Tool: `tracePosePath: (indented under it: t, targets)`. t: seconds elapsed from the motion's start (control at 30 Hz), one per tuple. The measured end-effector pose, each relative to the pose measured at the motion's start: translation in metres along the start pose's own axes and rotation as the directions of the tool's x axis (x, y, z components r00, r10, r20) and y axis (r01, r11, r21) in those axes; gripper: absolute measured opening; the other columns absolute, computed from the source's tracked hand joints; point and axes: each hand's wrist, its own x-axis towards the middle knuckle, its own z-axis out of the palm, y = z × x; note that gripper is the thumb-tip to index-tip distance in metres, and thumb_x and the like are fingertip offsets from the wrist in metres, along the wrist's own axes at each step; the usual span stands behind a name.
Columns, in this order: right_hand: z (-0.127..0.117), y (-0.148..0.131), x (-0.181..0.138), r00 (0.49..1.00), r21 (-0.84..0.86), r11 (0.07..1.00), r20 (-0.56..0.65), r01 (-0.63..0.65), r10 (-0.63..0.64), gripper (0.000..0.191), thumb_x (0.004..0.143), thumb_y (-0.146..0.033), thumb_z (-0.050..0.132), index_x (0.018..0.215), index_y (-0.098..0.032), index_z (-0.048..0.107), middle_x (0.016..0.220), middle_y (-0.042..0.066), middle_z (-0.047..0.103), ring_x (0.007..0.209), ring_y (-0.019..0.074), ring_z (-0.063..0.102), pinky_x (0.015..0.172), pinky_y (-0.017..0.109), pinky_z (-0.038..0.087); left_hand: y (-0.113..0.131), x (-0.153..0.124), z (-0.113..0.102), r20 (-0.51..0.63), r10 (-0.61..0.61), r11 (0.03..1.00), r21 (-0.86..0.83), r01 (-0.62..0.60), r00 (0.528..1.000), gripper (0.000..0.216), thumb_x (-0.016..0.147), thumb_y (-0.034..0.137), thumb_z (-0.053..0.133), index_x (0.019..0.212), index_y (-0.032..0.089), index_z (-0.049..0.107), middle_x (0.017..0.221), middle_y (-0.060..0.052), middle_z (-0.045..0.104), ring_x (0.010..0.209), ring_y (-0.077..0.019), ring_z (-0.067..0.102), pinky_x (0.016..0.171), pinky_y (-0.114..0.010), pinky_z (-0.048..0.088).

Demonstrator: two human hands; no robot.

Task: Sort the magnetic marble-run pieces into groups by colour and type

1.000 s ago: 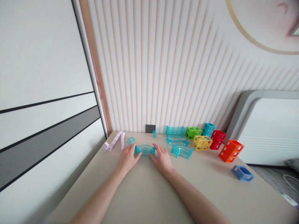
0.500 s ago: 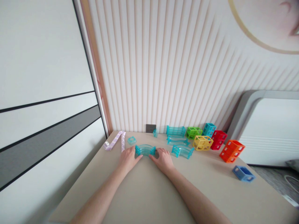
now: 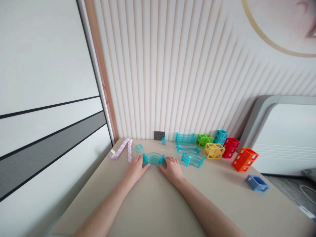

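Note:
A curved, see-through teal track piece (image 3: 154, 158) rests on the table between my two hands. My left hand (image 3: 136, 168) grips its left end, thumb in front and fingers behind. At the right end, my right hand (image 3: 172, 168) holds it in the same way. Behind my left hand lies a small square teal piece (image 3: 139, 148). Another curved teal track piece (image 3: 193, 160) is to the right of my right hand, with a second track piece (image 3: 188, 148) and a straight one (image 3: 185, 138) behind it.
Toward the right stand open-frame blocks: green (image 3: 204, 140), yellow (image 3: 214, 151), teal (image 3: 220, 136), red (image 3: 231, 147), orange (image 3: 245, 159) and blue (image 3: 257, 183). A lilac ribbon (image 3: 121, 149) lies at the back left. A dark wall socket (image 3: 159, 135) sits behind the table (image 3: 153, 204).

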Motion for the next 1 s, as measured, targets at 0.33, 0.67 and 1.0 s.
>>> tracePosePath:
  t: [0.33, 0.67, 1.0]
  targets:
    - [0.0011, -0.0002, 0.0003, 1.000, -0.030, 0.999, -0.002, 0.018, -0.018, 0.034, 0.092, -0.049, 0.062, 0.104, -0.018, 0.070, 0.111, 0.013, 0.073, 0.111, 0.0308, 0.062, 0.095, 0.038, 0.042, 0.0004, -0.0008, -0.0008, -0.021, 0.006, 1.000, 0.009, -0.006, 1.000, 0.036, 0.095, 0.048, 0.056, 0.106, 0.014, 0.062, 0.107, -0.014, 0.069, 0.100, -0.0312, 0.069, 0.079, -0.036, 0.052]
    - [0.0037, 0.0007, -0.0007, 0.992, 0.032, 0.999, -0.124, -0.005, 0.009, 0.046, 0.095, -0.054, 0.055, 0.127, -0.022, 0.063, 0.123, 0.011, 0.070, 0.116, 0.0286, 0.062, 0.100, 0.039, 0.041, 0.0017, -0.0036, -0.0066, -0.149, 0.026, 0.999, -0.022, -0.030, 0.988, 0.039, 0.097, 0.053, 0.047, 0.102, 0.017, 0.059, 0.102, -0.011, 0.069, 0.095, -0.0285, 0.070, 0.076, -0.035, 0.051]
    - [0.0024, -0.0007, 0.0018, 0.994, 0.072, 0.997, -0.102, -0.016, 0.023, 0.039, 0.094, -0.049, 0.060, 0.117, -0.018, 0.067, 0.113, 0.011, 0.073, 0.110, 0.0271, 0.064, 0.098, 0.037, 0.043, 0.0025, -0.0015, -0.0061, -0.113, 0.000, 0.999, -0.041, -0.004, 0.994, 0.037, 0.099, 0.052, 0.044, 0.105, 0.018, 0.059, 0.104, -0.011, 0.068, 0.096, -0.0281, 0.069, 0.075, -0.034, 0.050]
